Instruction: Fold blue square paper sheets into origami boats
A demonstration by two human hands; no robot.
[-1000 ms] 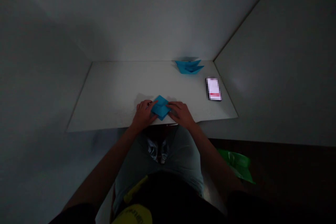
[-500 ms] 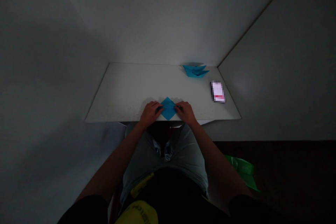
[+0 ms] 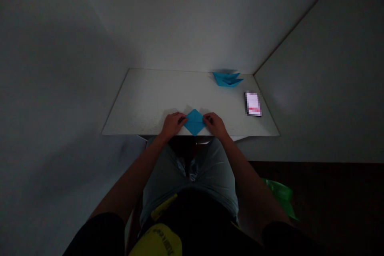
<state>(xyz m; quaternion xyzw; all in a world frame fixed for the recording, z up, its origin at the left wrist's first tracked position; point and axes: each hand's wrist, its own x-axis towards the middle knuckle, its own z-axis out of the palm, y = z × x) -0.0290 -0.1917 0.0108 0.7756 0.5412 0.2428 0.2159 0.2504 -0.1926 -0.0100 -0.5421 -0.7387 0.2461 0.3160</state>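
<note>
A blue folded paper (image 3: 195,122), diamond-shaped, lies flat at the near edge of the white table (image 3: 150,100). My left hand (image 3: 173,124) pinches its left corner, fingers curled. My right hand (image 3: 215,125) pinches its right corner in the same way. Both hands rest on the tabletop on either side of the paper.
A finished blue paper boat (image 3: 227,79) stands at the table's far right by the wall. A phone (image 3: 253,104) with a lit screen lies on the right side. Walls close in behind and to the right. A green object (image 3: 280,197) lies on the dark floor at the right.
The paper has gone from a puffed, half-open shape to a flat diamond. My hands have drawn apart to its left and right corners. The view has shifted slightly.
</note>
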